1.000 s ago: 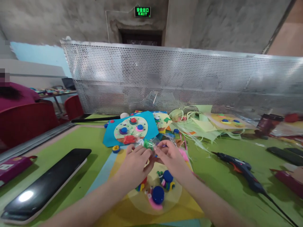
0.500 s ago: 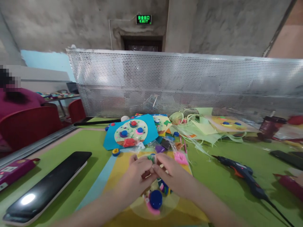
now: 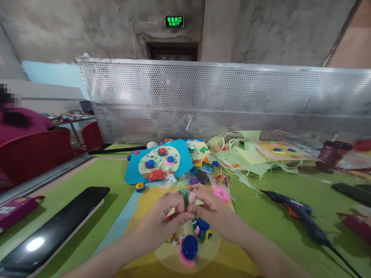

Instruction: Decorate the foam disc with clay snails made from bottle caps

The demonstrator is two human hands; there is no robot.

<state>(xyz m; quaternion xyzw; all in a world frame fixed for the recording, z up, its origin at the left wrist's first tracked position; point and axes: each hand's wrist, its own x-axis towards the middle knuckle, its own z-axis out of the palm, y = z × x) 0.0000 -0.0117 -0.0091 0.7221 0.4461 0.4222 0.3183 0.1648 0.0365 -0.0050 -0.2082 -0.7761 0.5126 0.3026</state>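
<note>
My left hand (image 3: 171, 210) and my right hand (image 3: 207, 206) meet over the yellow sheet (image 3: 139, 247). Between their fingers is a small clear bag of green modelling clay (image 3: 183, 194). The left fingers curl around it, while the right thumb and fingertips pinch beside it; part of the bag is hidden. Below the hands lies a pale round card (image 3: 208, 256) decorated with a dark blue bottle cap (image 3: 190, 247), a pink clay strip and small coloured pieces. A second blue cap (image 3: 203, 224) sits partly under the right hand.
A blue card with a decorated circle (image 3: 185, 154) and bags of clay (image 3: 194, 180) lie beyond the hands. At right rests a glue gun (image 3: 292, 208) with its cord. A long black case (image 3: 58, 227) is on the left. A perforated metal screen (image 3: 168, 96) stands behind the table.
My hands have shifted slightly and the fingers have turned, so the green clay shows more above the left hand. The view has moved a little.
</note>
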